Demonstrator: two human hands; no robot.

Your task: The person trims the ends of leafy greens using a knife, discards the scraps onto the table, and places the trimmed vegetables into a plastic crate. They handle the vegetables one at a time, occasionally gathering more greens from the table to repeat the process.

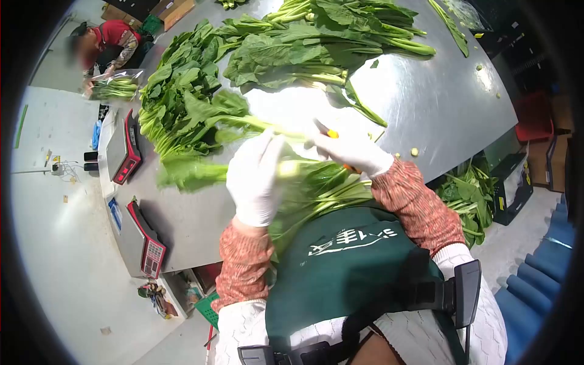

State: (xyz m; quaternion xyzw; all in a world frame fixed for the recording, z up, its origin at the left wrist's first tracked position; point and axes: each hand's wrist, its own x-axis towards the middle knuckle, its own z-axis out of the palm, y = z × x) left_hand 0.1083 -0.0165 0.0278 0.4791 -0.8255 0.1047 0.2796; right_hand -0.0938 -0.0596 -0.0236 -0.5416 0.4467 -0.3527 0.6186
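My left hand (pixel 255 182), in a white glove, is closed around leafy green vegetable stalks. One stalk (pixel 261 124) runs from its fingertips toward my right hand; a blurred leaf (pixel 193 173) sticks out to the left beside the palm. My right hand (pixel 358 151), also gloved, grips a small knife with orange on its handle (pixel 332 134). Its short dark blade (pixel 320 126) is at the stem end of the stalk. Under both hands, against the apron, lies a bunch of loose greens (pixel 322 193), partly blurred.
Heaps of leafy greens (pixel 298 52) cover the far and left parts of the metal table (pixel 438 103). Two red scales (pixel 146 240) (pixel 126 149) stand at the left edge. More greens (pixel 471 198) sit low at the right. A person (pixel 112 45) handles bagged greens at the far left.
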